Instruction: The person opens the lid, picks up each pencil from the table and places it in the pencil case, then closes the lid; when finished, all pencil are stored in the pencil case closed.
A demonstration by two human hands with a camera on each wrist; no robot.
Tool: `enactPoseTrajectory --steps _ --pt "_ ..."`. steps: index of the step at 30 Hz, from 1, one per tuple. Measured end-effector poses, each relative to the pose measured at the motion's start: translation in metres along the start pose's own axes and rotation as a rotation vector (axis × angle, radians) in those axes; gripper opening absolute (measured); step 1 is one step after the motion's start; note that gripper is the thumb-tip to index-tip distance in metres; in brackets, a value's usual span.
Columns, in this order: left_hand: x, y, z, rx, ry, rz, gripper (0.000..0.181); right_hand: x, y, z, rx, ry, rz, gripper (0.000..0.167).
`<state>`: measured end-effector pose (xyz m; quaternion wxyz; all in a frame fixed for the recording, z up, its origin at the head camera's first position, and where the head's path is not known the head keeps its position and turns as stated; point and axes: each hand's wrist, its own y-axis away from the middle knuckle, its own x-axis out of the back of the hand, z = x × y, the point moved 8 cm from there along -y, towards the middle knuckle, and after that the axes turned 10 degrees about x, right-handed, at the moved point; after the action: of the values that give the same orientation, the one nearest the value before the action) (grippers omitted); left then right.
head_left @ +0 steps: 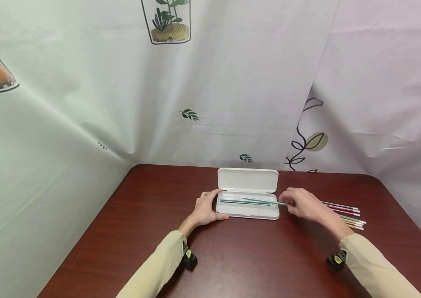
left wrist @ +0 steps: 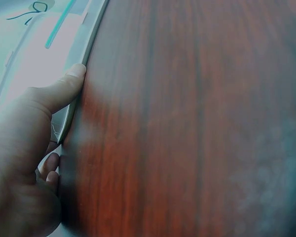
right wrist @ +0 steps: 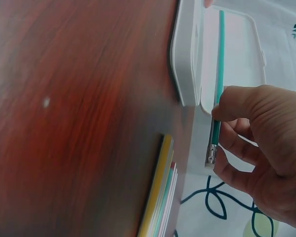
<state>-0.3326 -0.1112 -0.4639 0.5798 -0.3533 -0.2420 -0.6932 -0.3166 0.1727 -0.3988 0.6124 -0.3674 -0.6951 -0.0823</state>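
Observation:
A white pencil case (head_left: 248, 211) lies on the table with its lid (head_left: 248, 180) raised at the back. Inside its back part lie pencils (head_left: 229, 201), teal and dark. My left hand (head_left: 204, 208) grips the case's left end, its thumb at the front edge and the fingers around the back corner. In the right wrist view, a teal pencil (right wrist: 220, 64) with a metal ferrule and white eraser is pinched by my right hand (right wrist: 266, 138) near the eraser end. That pencil reaches over the right part of the open case, above the others.
Several pencils (head_left: 352, 222) in yellow, green and patterned colours lie to the right, partly behind my right forearm. The dark red wooden table (head_left: 255, 256) meets a white printed cloth (head_left: 232, 82) at its back and sides.

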Motion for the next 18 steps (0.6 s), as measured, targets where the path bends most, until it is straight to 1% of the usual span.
enactPoseTrajectory --steps 7,18 --pt "0.000 0.000 0.000 -0.005 -0.007 0.001 0.090 -0.008 -0.011 -0.002 -0.001 -0.022 -0.019 0.030" --pt "0.001 0.001 0.001 -0.004 -0.002 0.000 0.090 -0.017 -0.030 -0.010 0.027 -0.043 -0.039 0.026"
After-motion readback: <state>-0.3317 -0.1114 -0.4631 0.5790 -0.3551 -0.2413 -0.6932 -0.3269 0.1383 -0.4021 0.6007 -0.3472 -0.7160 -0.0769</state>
